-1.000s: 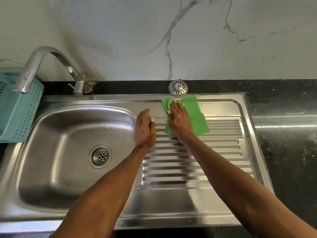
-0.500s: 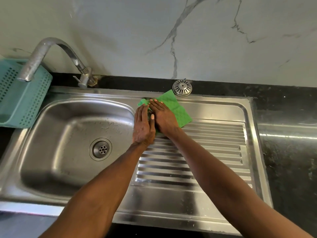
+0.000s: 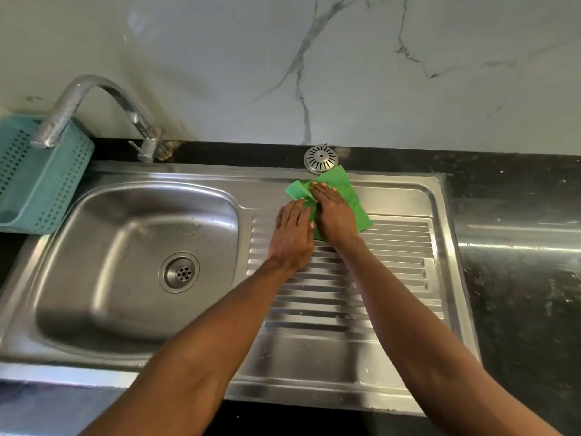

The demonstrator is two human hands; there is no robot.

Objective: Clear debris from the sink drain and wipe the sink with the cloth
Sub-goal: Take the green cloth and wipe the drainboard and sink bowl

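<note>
A green cloth (image 3: pixel 350 191) lies bunched on the back of the steel drainboard (image 3: pixel 396 262), just below a round metal strainer cover (image 3: pixel 320 158) on the counter. My right hand (image 3: pixel 334 215) presses flat on the cloth. My left hand (image 3: pixel 292 236) lies flat beside it, palm down, with its fingertips touching the cloth's folded left edge. The sink basin (image 3: pixel 94 247) is to the left, and its round drain (image 3: pixel 179 272) shows no debris that I can make out.
A curved steel faucet (image 3: pixel 94 96) arches over the basin's back left. A teal perforated basket (image 3: pixel 41 184) stands at the left edge. Black countertop (image 3: pixel 518 278) lies to the right of the drainboard. A marbled wall rises behind.
My right hand slid the cloth left to my left hand, then back right under the strainer cover. My left hand followed to the right, and the cloth's left edge is now folded up.
</note>
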